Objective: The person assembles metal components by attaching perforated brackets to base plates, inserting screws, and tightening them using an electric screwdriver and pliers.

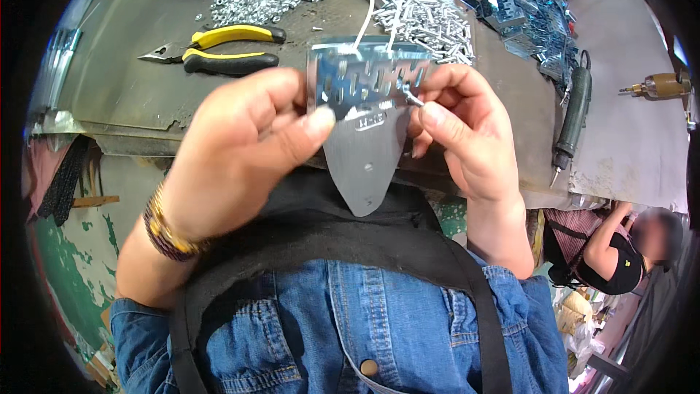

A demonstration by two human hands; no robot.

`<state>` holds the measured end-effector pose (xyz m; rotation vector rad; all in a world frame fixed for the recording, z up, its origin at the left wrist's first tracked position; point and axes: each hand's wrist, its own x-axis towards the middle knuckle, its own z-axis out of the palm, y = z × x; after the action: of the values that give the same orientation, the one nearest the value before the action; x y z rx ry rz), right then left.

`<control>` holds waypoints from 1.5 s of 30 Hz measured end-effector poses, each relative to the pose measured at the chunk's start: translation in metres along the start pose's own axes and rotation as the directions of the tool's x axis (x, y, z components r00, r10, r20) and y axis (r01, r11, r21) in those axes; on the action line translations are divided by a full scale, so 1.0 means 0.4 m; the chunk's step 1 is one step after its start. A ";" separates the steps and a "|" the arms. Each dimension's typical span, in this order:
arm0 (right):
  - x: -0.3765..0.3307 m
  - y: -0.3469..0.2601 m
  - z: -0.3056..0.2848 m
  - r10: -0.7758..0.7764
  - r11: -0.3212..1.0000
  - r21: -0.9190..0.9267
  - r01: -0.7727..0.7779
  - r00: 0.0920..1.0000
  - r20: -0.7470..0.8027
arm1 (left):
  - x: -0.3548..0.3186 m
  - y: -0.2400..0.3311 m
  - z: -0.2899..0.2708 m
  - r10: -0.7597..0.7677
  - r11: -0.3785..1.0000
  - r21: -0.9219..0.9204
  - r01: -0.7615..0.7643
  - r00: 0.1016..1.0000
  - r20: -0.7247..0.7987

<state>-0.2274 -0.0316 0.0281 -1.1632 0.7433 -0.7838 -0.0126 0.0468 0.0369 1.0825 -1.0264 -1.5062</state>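
My left hand (237,135) is closed on the left end of a shiny slotted metal bracket (357,87), its thumb pressing the near side. A grey tapered metal plate (364,164) with a rounded tip hangs from under the bracket toward my lap; whether the two are fastened together I cannot tell. At the bracket's right end my right hand (477,138) pinches a small screw (413,98) between thumb and fingers, its far end at one of the slots. Two white ties (368,4) run up behind the bracket's top edge.
Yellow-and-black pliers (233,58) lie left on the dark worktable. Behind are a heap of small nuts (266,1), a pile of screws (430,25) and stacked slotted brackets (510,7). A dark electric screwdriver (574,113) and a brass-coloured tool (660,86) lie right. Another person (609,248) is beyond.
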 end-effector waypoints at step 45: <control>0.092 0.039 0.082 -0.609 -0.037 -0.629 0.776 0.482 0.630 | 0.063 -0.069 -0.052 0.112 0.985 -0.146 -0.092 0.984 0.138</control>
<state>-0.1782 -0.0432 0.0167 -2.7720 0.2786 -1.1490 -0.0022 0.0247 0.0018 0.8202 -1.0438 -1.5663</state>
